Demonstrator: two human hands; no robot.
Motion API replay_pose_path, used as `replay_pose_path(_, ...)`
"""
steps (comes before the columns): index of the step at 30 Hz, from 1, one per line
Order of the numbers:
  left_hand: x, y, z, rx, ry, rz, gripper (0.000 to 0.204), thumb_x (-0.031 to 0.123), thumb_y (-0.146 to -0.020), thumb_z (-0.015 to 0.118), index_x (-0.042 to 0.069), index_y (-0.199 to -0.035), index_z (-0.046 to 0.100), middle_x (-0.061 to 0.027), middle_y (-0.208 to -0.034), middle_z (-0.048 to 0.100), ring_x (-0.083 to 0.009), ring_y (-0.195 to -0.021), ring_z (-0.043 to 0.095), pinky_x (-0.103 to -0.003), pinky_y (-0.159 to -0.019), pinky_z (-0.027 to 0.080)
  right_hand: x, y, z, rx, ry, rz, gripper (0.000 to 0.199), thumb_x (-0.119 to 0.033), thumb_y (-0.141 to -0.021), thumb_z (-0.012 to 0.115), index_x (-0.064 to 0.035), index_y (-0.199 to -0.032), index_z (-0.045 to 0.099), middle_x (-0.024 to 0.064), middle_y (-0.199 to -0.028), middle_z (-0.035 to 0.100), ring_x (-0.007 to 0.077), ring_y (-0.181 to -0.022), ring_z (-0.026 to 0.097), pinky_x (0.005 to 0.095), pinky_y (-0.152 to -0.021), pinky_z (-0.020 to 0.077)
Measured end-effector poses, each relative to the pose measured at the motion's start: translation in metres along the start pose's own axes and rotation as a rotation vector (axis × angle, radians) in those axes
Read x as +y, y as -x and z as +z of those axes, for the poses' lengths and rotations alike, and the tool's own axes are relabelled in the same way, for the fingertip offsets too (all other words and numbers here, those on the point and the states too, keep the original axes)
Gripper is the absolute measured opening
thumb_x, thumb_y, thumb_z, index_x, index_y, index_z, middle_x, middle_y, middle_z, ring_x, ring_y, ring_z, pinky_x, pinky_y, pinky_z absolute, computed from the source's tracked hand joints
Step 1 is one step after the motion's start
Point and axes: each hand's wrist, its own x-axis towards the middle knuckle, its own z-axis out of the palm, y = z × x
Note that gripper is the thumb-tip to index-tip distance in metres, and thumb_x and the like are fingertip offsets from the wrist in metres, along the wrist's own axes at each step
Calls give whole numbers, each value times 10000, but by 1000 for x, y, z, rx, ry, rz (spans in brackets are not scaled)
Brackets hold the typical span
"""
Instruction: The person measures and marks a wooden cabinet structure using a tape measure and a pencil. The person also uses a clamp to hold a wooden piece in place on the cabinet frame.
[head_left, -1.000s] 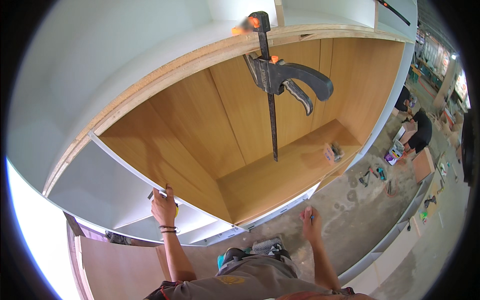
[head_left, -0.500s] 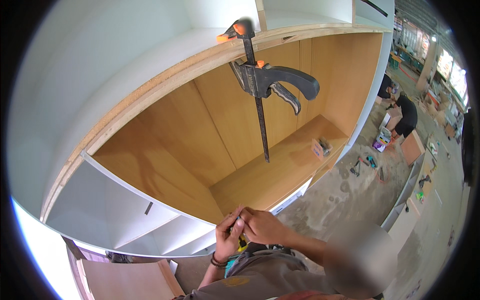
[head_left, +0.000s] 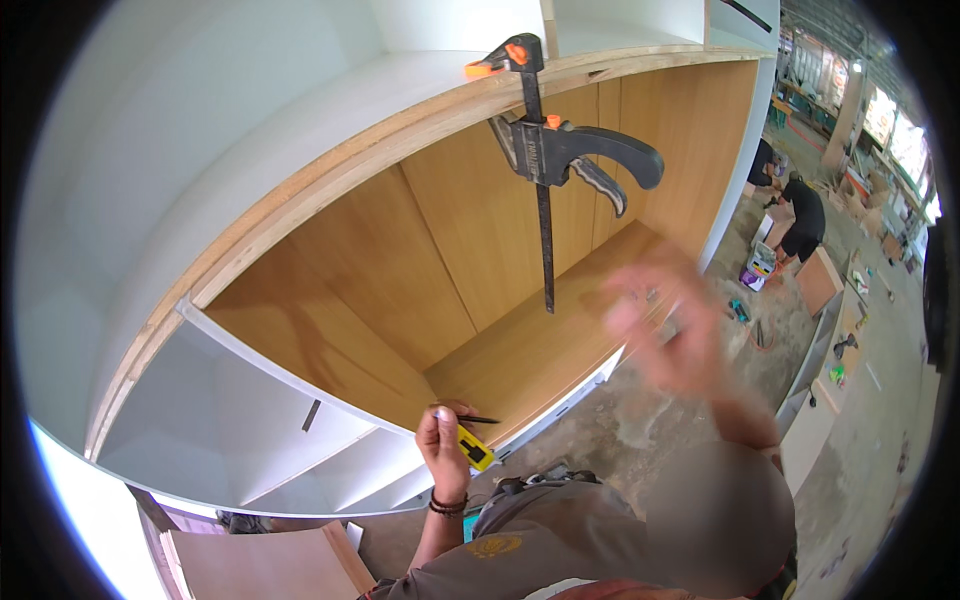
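while the tool (head_left: 475,453) sits low and left of the clamp (head_left: 541,155), my left hand (head_left: 443,457) curls snugly round it and a dark stick (head_left: 481,419), probably doubled up to spare the other. my right hand (head_left: 675,335), lower right of the clamp, is too blurred to tell its spread or contents. the clamp hooks over the rail (head_left: 400,138), presumably squeezing its layers.
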Motion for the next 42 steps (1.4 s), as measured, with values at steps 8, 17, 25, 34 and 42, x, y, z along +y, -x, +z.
replay_pose_path(8, -7, -12, -19, -38, -102, -23, 342, 316, -1083, 563, 39, -897, 638, -39, -765, 647, -106, -675, 602, -262, -617, 474, 79, -156, -53, -624, -44, 859, 774, -738, -988, 381, -61, -1264, 632, 126, -1005, 695, 266, -755, 716, 350, -696, 590)
replay_pose_path(17, -12, 20, -26, -65, -228, -103, 333, 291, -1059, 624, -24, -999, 711, -35, -749, 666, -83, -703, 594, -248, -633, 457, 81, -188, -38, -1103, -468, 1081, 769, -715, -1003, 326, -46, -1351, 480, 214, -1051, 694, 352, -590, 715, 520, -584, 659)
replay_pose_path(25, -26, 20, -36, -143, -372, -37, 273, 245, -1028, 667, -22, -1013, 724, -64, -725, 675, -110, -673, 604, -282, -625, 483, 73, -196, -16, -988, -414, 1179, 672, -624, -1014, 337, -31, -1281, 504, 233, -961, 705, 272, -482, 668, 440, -470, 616)
replay_pose_path(34, -25, 18, -39, -223, -461, 29, 223, 257, -995, 681, 46, -1032, 743, -116, -765, 684, -266, -641, 639, -376, -615, 507, 77, -187, -14, -872, -434, 1175, 616, -614, -978, 385, -54, -1143, 580, 204, -777, 682, 136, -320, 455, 343, -303, 451)
replay_pose_path(42, -34, 25, -58, -162, -501, 52, 221, 260, -989, 681, 56, -1046, 745, -131, -774, 687, -315, -664, 653, -402, -627, 514, 78, -187, -1, -799, -395, 1178, 584, -597, -997, 410, -53, -1123, 581, 198, -755, 669, 102, -286, 405, 284, -272, 399)
